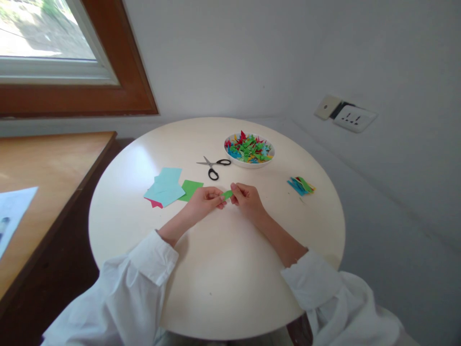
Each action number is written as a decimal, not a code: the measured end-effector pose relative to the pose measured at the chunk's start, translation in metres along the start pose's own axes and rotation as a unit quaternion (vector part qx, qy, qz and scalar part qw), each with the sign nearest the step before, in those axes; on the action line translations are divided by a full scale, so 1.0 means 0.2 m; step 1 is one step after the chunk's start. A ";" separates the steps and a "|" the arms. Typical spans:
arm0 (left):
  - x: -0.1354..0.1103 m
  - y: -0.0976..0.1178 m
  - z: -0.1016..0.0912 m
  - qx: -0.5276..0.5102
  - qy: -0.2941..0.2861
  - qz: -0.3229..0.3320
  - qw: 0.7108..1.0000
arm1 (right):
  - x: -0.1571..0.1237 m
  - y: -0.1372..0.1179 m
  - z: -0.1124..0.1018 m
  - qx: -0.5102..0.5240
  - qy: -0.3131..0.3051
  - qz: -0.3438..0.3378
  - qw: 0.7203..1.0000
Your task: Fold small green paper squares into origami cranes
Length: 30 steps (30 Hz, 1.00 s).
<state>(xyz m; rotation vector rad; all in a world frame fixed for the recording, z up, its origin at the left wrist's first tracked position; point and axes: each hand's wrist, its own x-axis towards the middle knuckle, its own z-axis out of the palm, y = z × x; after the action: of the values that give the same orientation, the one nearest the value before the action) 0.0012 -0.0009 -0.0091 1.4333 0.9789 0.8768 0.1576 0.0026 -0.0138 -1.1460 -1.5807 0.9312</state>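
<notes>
On the round white counter, from left to right, you have at least two overlapping pale-blue sheets, one pink sheet partly beneath them, one green square, one pair of black-handled scissors lying spread, one small green paper piece, one white bowl of multicoloured paper shapes too numerous to count, and one pile of paper strips. Your left hand reaches inward, its fingers curled and nearly closed on the piece's left end; your right hand angles in opposite, its fingers pinching the right end. The piece spans the gap between both sets of fingertips, nearer you than the scissors.
</notes>
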 end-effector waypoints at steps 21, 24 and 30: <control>-0.01 0.06 0.03 -0.079 0.139 0.003 0.987 | -0.04 -0.03 0.07 0.090 0.037 -0.009 0.995; -0.01 0.05 0.02 -0.032 0.141 0.022 0.989 | -0.03 -0.02 0.07 0.085 0.047 -0.008 0.995; 0.00 0.03 0.02 0.010 0.145 0.034 0.989 | -0.03 -0.02 0.07 0.080 0.053 -0.007 0.995</control>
<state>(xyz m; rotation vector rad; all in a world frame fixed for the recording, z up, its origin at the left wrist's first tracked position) 0.0047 -0.0026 -0.0031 1.3863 1.1616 1.1515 0.1435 -0.0039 -0.0157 -1.0522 -1.4009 0.9544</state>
